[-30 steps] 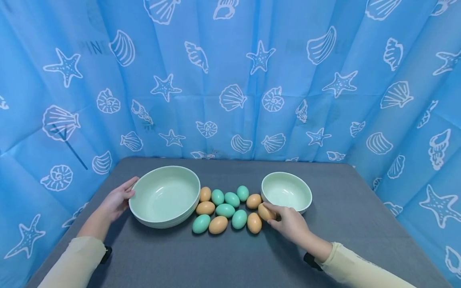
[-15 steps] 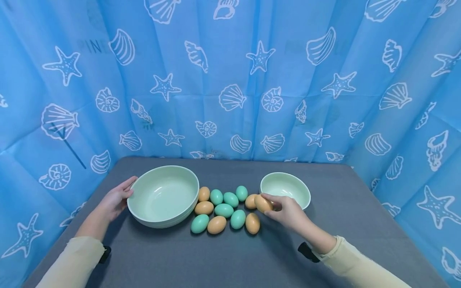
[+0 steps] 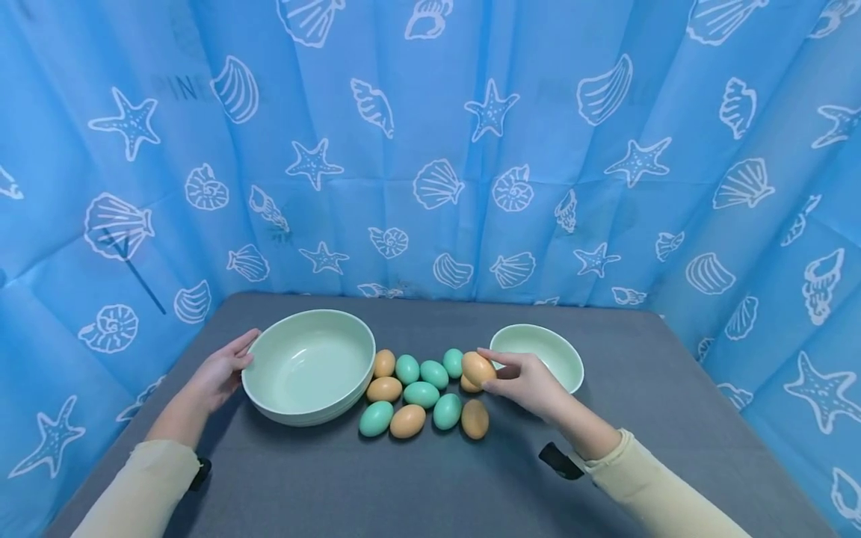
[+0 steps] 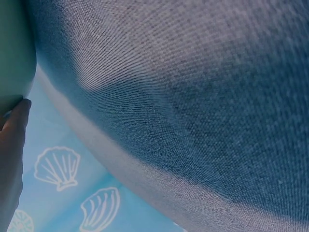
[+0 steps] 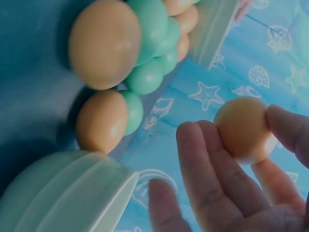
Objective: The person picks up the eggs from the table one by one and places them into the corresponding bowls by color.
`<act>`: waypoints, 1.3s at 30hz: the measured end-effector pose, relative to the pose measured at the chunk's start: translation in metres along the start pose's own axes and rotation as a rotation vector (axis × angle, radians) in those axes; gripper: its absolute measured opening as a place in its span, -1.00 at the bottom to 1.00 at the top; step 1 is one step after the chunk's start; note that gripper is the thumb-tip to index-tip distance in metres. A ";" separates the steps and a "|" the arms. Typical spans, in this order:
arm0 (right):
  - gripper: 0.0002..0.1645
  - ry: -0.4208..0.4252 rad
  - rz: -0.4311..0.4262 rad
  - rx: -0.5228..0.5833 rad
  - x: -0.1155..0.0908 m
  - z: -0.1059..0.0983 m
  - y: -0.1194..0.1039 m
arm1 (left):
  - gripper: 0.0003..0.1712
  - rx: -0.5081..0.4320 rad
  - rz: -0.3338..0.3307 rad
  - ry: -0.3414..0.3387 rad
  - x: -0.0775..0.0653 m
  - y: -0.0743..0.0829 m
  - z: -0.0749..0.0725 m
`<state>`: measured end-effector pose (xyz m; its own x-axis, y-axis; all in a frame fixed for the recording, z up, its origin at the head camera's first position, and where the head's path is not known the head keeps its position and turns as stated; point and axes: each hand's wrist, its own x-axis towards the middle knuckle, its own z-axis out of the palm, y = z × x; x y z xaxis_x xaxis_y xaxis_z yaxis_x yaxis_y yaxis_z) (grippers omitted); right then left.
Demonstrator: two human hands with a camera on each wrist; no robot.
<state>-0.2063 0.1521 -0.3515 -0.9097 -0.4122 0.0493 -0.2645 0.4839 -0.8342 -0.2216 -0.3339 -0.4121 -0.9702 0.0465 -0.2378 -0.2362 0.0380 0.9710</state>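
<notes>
My right hand (image 3: 531, 385) pinches an orange-brown egg (image 3: 478, 369) between thumb and fingertips, raised over the right end of the egg cluster. In the right wrist view the held egg (image 5: 244, 129) is off the table, against the curtain. Directly under it another orange-brown egg (image 3: 469, 385) is partly hidden. My left hand (image 3: 218, 373) rests its fingers against the outer left side of the large pale green bowl (image 3: 316, 373). A fingertip meeting the bowl wall (image 4: 17, 63) shows in the left wrist view. Inside, the large bowl is bare.
Several green eggs (image 3: 376, 418) and orange-brown eggs (image 3: 407, 421) lie close together between the bowls. A smaller pale green bowl (image 3: 558, 351) stands to the right, partly behind my right hand. A blue shell-print curtain (image 3: 437, 134) hangs behind the grey table (image 3: 350, 486).
My right hand has lifted the orange-brown egg from beside the small bowl and moved it leftward and up over the cluster. The left hand and large bowl have stayed put.
</notes>
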 end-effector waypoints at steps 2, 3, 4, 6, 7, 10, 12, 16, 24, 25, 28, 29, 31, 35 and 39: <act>-0.38 -0.005 0.039 0.036 0.004 0.001 -0.002 | -0.32 -0.003 0.000 0.002 -0.001 0.000 0.000; -0.38 -0.004 0.058 0.052 0.005 0.001 -0.003 | -0.32 -0.005 0.000 0.004 -0.001 0.001 0.000; -0.37 -0.004 0.076 0.064 0.007 0.001 -0.004 | -0.32 -0.007 -0.002 0.005 -0.001 0.001 0.000; -0.36 -0.002 0.103 0.072 0.010 0.002 -0.006 | -0.32 -0.009 -0.004 0.006 -0.001 0.001 0.000; -0.36 -0.003 0.113 0.074 0.011 0.003 -0.007 | -0.32 -0.008 -0.006 0.008 -0.001 0.001 0.000; -0.34 -0.017 0.127 0.093 0.015 0.005 -0.011 | -0.33 -0.012 -0.017 0.017 -0.002 0.001 0.001; -0.34 -0.025 0.131 0.105 0.017 0.007 -0.014 | -0.33 -0.015 -0.027 0.028 -0.002 0.001 0.001; -0.33 -0.048 0.140 0.129 0.023 0.009 -0.020 | -0.34 -0.019 -0.038 0.039 -0.002 0.002 0.002; -0.33 -0.091 0.131 0.187 0.036 0.014 -0.032 | -0.34 -0.024 -0.029 0.027 -0.003 0.003 0.002; -0.33 -0.093 0.130 0.191 0.037 0.016 -0.034 | -0.34 -0.025 -0.030 0.027 -0.003 0.003 0.002; -0.33 -0.100 0.123 0.201 0.043 0.020 -0.038 | -0.34 -0.027 -0.031 0.028 -0.003 0.003 0.002; -0.33 -0.104 0.125 0.203 0.045 0.022 -0.040 | -0.34 -0.028 -0.031 0.026 -0.003 0.003 0.002; -0.33 -0.113 0.126 0.194 0.048 0.025 -0.043 | -0.34 -0.027 -0.029 0.022 -0.003 0.003 0.001; -0.34 -0.133 0.124 0.205 0.053 0.028 -0.050 | -0.34 -0.024 -0.025 0.013 -0.003 0.002 0.000; -0.35 -0.129 0.122 0.203 0.058 0.032 -0.055 | -0.35 -0.034 -0.035 0.021 -0.002 0.002 -0.001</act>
<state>-0.2343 0.0765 -0.3203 -0.8792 -0.4616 -0.1185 -0.0736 0.3771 -0.9233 -0.2205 -0.3345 -0.4096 -0.9622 0.0246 -0.2713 -0.2712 0.0050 0.9625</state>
